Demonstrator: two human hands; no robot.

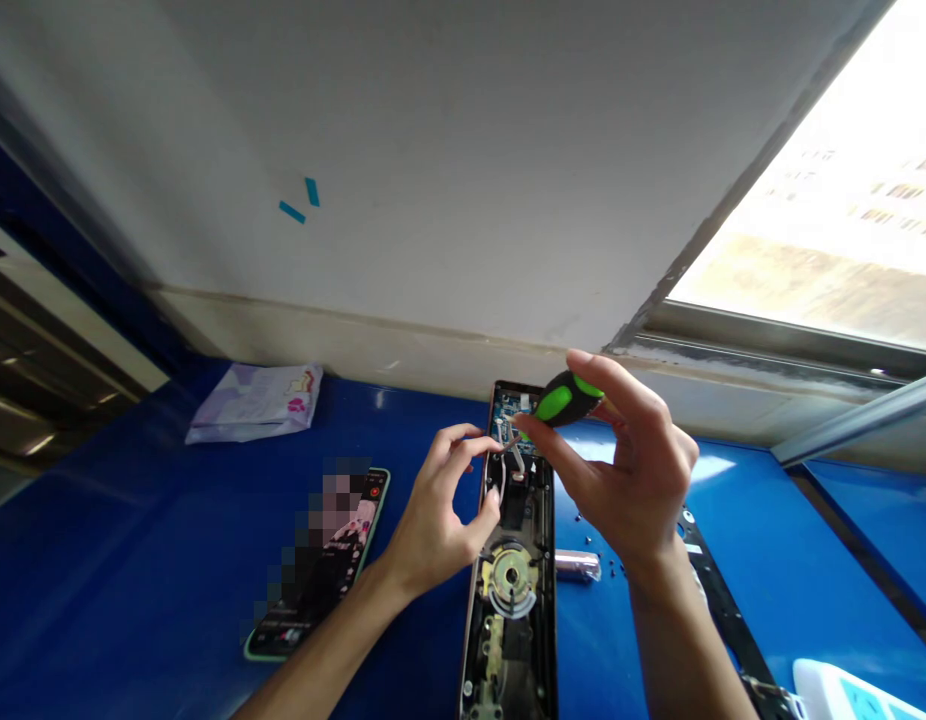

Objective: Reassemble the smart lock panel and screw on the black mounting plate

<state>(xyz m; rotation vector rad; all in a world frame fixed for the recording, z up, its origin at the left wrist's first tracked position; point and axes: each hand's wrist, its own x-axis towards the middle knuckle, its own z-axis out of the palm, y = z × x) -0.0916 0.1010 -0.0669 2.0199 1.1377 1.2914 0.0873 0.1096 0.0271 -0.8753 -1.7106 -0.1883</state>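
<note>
My right hand (632,455) is closed round a short screwdriver (560,402) with a green and black handle, its shaft slanting down to the left. Below it lies a long, narrow black housing (519,515), opened up, which looks like part of a door lock. At its far end sits a blue circuit board (512,405) with white wires (502,478) running from it. My left hand (448,500) reaches over the housing's left edge, thumb and fingers apart around the wires, index fingertip close to the screwdriver's tip. A round brass-coloured part (512,575) shows nearer to me.
A phone (317,590) with a lit screen lies left on the blue table (170,560). Behind it is a soft packet (257,400). Right of the housing lie a pinkish cylinder (578,566), several tiny screws (613,568), a black plate (722,610) and a white object (845,690).
</note>
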